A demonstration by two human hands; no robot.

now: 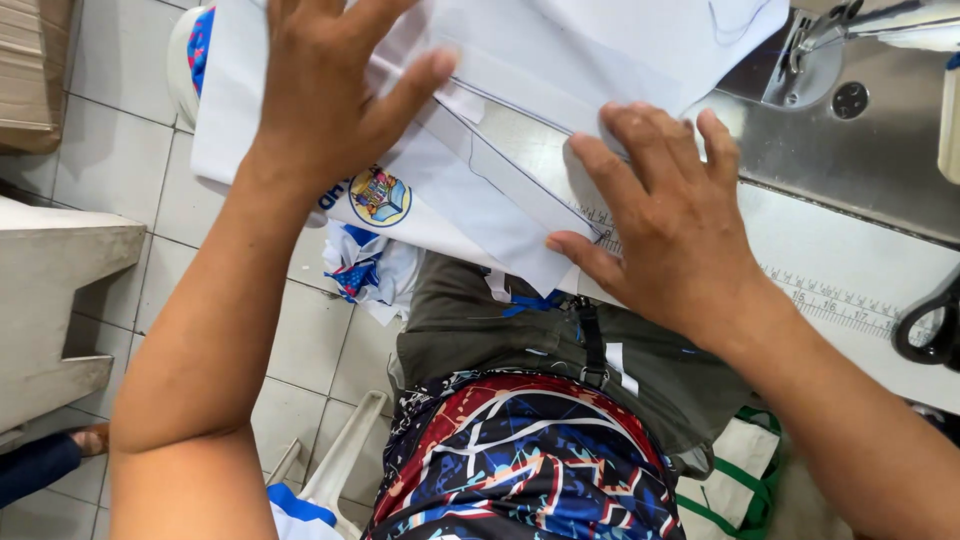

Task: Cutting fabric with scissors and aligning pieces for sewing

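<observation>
Pressing flat on the white fabric (520,60), both hands are spread wide, fingers apart, palms down, gripping nothing. The left hand (325,90) lies on the fabric's upper left part, thumb stretched toward the middle. The right hand (665,225) sits lower and to the right, well apart from the left, its fingertips (620,120) on a folded edge of the cloth and its thumb pointing left along the near edge of the worktop (850,270).

The fabric covers the far left part of the worktop and spills over the near edge toward the person's lap. Its long axis runs on a slant, from the upper right near the sewing machine's presser foot (800,45) down to the lower left, where a round coloured emblem (380,197) hangs past the worktop edge. A stitched seam line follows that same slant between the 2 hands.

A printed ruler strip (840,305) runs along the worktop's near edge, right of the right hand. Black scissors (935,325) lie at the right edge. More coloured cloth scraps (365,270) sit below the emblem, above the tiled floor (130,170).
</observation>
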